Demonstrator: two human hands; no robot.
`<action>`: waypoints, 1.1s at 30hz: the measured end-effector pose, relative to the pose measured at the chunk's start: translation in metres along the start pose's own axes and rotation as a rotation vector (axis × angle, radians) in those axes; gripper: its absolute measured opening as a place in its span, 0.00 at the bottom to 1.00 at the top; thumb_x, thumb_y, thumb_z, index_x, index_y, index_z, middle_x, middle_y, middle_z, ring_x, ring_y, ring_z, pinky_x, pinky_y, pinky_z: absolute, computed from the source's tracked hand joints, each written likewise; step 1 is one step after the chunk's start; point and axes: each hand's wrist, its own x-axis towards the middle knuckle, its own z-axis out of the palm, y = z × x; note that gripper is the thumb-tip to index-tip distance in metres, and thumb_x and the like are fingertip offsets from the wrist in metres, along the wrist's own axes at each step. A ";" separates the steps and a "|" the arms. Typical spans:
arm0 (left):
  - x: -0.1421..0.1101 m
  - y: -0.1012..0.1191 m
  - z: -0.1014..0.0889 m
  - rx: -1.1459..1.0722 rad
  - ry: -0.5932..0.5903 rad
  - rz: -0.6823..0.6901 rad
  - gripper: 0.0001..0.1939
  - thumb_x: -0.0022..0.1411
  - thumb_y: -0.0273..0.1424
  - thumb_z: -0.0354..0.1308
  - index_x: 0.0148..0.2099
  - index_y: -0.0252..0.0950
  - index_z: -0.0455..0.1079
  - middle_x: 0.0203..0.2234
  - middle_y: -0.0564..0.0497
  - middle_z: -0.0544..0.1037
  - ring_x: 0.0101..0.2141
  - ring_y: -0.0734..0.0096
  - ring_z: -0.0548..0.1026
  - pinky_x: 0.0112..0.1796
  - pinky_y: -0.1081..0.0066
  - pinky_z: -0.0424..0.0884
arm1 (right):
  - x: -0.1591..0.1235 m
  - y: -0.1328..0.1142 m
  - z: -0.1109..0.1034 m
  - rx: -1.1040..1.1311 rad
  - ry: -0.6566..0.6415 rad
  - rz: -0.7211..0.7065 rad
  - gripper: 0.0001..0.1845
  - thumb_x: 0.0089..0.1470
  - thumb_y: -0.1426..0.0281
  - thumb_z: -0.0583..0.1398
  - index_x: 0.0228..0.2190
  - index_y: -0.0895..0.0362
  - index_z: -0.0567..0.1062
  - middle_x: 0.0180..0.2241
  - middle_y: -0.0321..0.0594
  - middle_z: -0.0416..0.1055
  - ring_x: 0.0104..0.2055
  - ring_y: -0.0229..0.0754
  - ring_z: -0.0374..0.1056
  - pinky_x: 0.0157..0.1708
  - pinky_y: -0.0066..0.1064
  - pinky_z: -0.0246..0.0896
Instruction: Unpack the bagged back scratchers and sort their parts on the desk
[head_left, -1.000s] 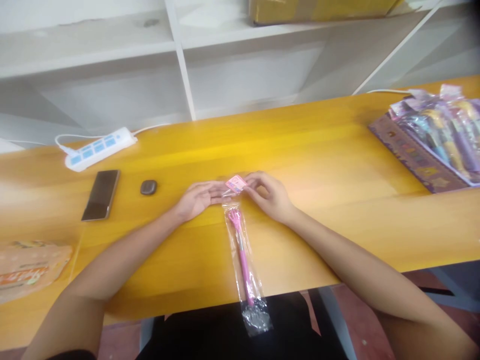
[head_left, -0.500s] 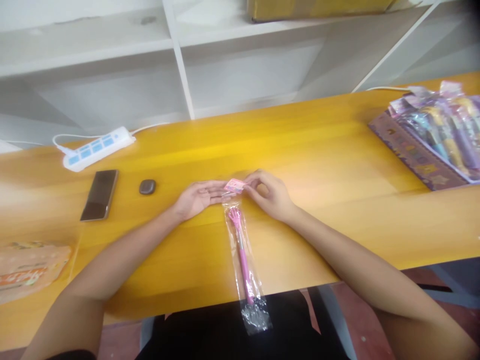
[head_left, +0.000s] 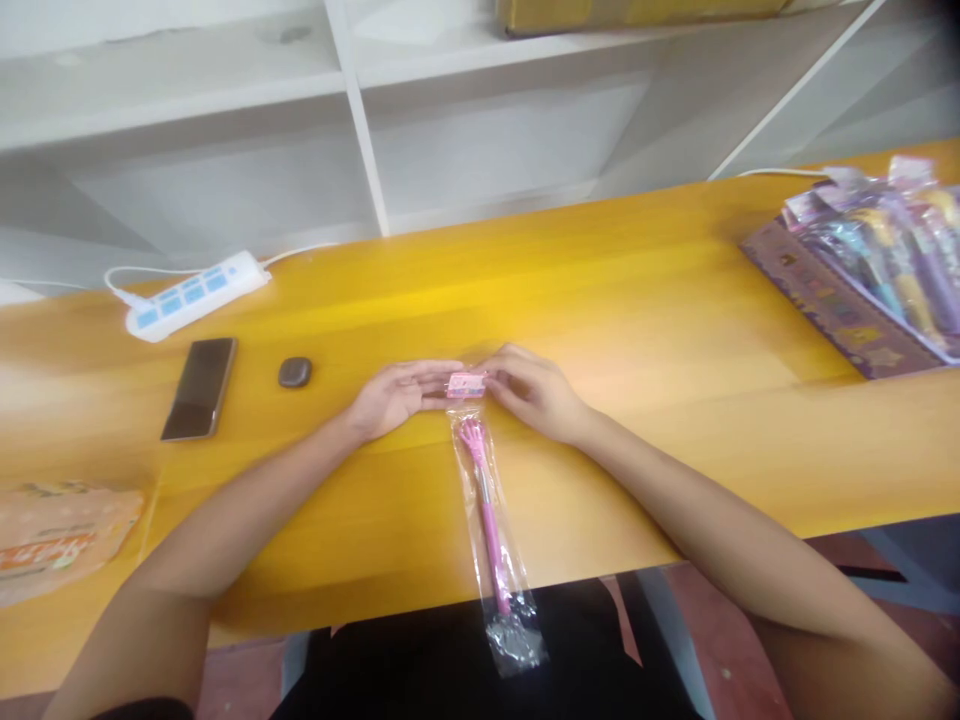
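Observation:
A pink hand-shaped back scratcher (head_left: 491, 540) with a silver middle section lies in a clear plastic sleeve (head_left: 514, 645), whose lower end hangs past the table's near edge. At its top is a small pink printed header card (head_left: 466, 385). My right hand (head_left: 536, 395) pinches the right end of this card between thumb and fingers. From the other side my left hand (head_left: 397, 395) reaches in, fingers stretched out and touching the card's left end; their tips are partly hidden behind it.
On the right stands a purple display box (head_left: 817, 305) full of several bagged items. A phone (head_left: 199, 390), a small dark case (head_left: 295, 373) and a white power strip (head_left: 196, 297) lie on the left. A printed peach-coloured packet (head_left: 67, 540) rests at the left edge. White shelving (head_left: 360, 130) rises behind the table.
The header card has turned from a tilt to nearly level and come slightly nearer. My right hand's fingers have closed in a little; the sleeve has shifted slightly downward.

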 end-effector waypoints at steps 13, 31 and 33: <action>-0.001 0.000 0.003 0.032 -0.008 -0.019 0.24 0.69 0.44 0.61 0.60 0.38 0.82 0.62 0.36 0.80 0.63 0.42 0.77 0.61 0.42 0.73 | 0.002 0.000 -0.004 -0.001 -0.033 -0.077 0.14 0.72 0.71 0.57 0.52 0.50 0.81 0.42 0.45 0.76 0.42 0.44 0.74 0.42 0.38 0.73; 0.000 -0.004 0.000 0.003 -0.016 0.019 0.24 0.70 0.44 0.62 0.61 0.37 0.82 0.65 0.37 0.78 0.63 0.43 0.76 0.59 0.48 0.75 | -0.002 0.001 -0.005 -0.001 -0.113 -0.137 0.18 0.72 0.75 0.56 0.56 0.51 0.80 0.42 0.43 0.74 0.40 0.42 0.74 0.41 0.36 0.74; 0.000 -0.004 0.000 0.007 -0.012 0.019 0.24 0.70 0.44 0.62 0.61 0.37 0.82 0.65 0.37 0.78 0.64 0.43 0.76 0.60 0.48 0.74 | -0.002 0.001 -0.005 -0.002 -0.120 -0.137 0.19 0.72 0.74 0.56 0.57 0.50 0.79 0.42 0.44 0.74 0.40 0.42 0.73 0.41 0.36 0.74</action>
